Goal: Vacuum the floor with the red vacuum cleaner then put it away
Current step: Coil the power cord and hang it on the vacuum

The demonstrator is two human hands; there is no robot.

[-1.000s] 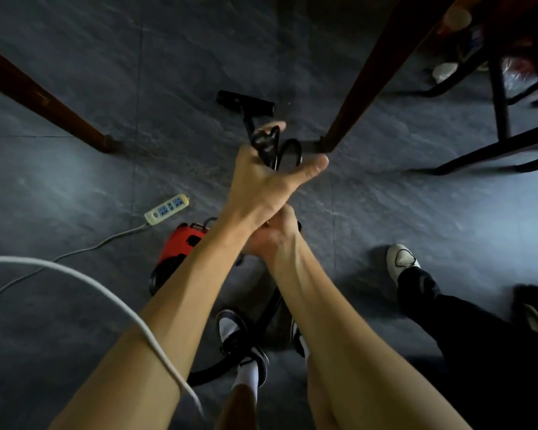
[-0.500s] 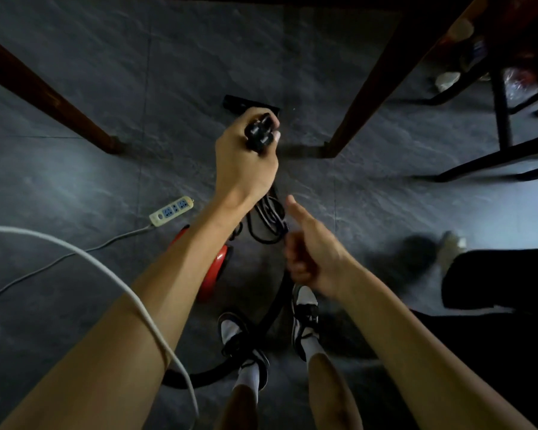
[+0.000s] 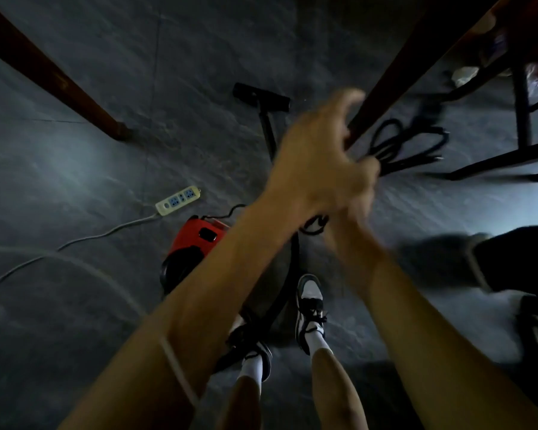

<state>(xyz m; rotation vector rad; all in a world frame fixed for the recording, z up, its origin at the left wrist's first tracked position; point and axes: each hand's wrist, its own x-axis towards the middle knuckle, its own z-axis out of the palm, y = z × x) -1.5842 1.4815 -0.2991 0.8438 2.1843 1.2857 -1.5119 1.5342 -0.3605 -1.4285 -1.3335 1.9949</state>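
The red vacuum cleaner [image 3: 196, 240] sits on the dark floor just left of my feet. Its black hose [image 3: 289, 274] runs between my shoes, and its wand ends in the floor nozzle [image 3: 261, 96] further ahead. My left hand [image 3: 317, 162] is raised and blurred, fingers curled, with loops of the black power cord [image 3: 407, 144] sticking out to its right. My right hand [image 3: 354, 203] is tucked under the left one and mostly hidden; a strand of cord passes by its wrist.
A white power strip [image 3: 178, 200] with its grey cable lies left of the vacuum. Wooden table legs [image 3: 59, 79] [image 3: 395, 72] slant in at left and right. A black chair frame [image 3: 522, 88] stands at far right. Another person's leg [image 3: 510, 252] is at right.
My left hand has swung right with the cord bundle, from in front of the nozzle to beside the right table leg. My right hand has risen to meet it.
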